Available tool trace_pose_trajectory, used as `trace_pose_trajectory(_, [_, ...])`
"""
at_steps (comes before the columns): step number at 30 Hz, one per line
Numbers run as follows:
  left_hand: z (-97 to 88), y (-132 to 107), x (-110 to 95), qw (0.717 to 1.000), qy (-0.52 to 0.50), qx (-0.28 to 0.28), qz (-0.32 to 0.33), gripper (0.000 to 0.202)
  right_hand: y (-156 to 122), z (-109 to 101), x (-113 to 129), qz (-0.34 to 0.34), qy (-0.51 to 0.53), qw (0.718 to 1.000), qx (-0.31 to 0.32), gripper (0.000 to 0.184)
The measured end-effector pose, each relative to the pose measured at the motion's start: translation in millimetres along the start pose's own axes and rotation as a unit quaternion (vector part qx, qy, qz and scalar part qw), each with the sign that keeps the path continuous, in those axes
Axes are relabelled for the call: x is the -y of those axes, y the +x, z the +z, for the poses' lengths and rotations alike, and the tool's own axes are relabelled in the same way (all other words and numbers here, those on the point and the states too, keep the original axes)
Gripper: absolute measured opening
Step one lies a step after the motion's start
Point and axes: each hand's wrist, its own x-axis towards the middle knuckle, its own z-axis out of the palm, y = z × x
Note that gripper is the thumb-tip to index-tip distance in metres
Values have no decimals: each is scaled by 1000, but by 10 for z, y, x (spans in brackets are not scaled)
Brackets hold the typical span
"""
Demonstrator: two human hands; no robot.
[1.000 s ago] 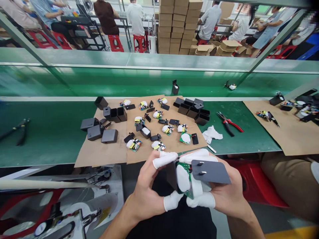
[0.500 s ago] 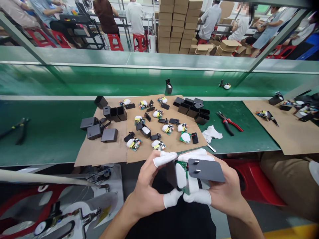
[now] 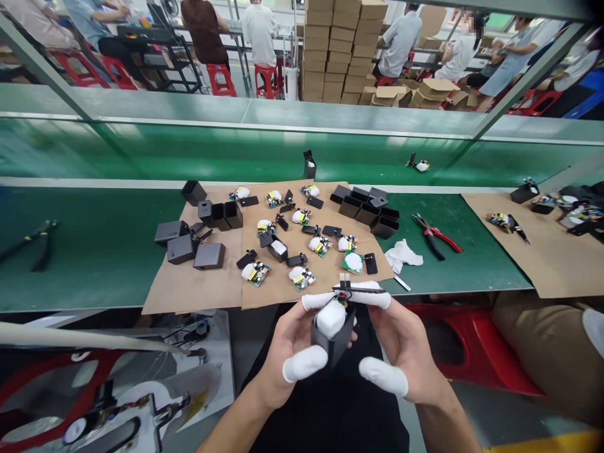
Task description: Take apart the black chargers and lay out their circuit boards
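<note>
My left hand (image 3: 287, 352), with white finger cots, is closed around a black charger housing (image 3: 333, 346). A white-padded circuit board (image 3: 331, 318) sits in its open top, its lower part hidden by the walls. Above it, a black plug cover (image 3: 361, 290) with metal prongs shows nearly edge-on. The fingertips of my right hand (image 3: 401, 340) touch that cover from behind. Its thumb is spread away from the housing, so the hand is open. On the cardboard (image 3: 212, 296) beyond lie several circuit boards (image 3: 256, 273) with black covers.
Black housings (image 3: 209, 256) stand at the left and right of the cardboard. Red-handled pliers (image 3: 436, 236), a white cloth (image 3: 403, 253) and other pliers (image 3: 40, 242) lie on the green bench. A belt runs behind, with a charger unit (image 3: 309, 166) on it. A person's leg (image 3: 542, 340) is at right.
The board has gone down into the housing, which now stands more upright. The plug cover has turned from face-on to edge-on above it. My right thumb has come off the board.
</note>
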Motion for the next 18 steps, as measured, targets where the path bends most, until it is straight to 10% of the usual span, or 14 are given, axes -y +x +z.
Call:
trace_pose_trajectory(15, [-44,39,-109,993,24,-113,-9,36,-17,25,-254,-159,-108,977,-87,74])
trace_pose_trajectory(18, [-46,41,-33,995,47,-88,25,59,15,7,-270,-135,-80,981,-114,68])
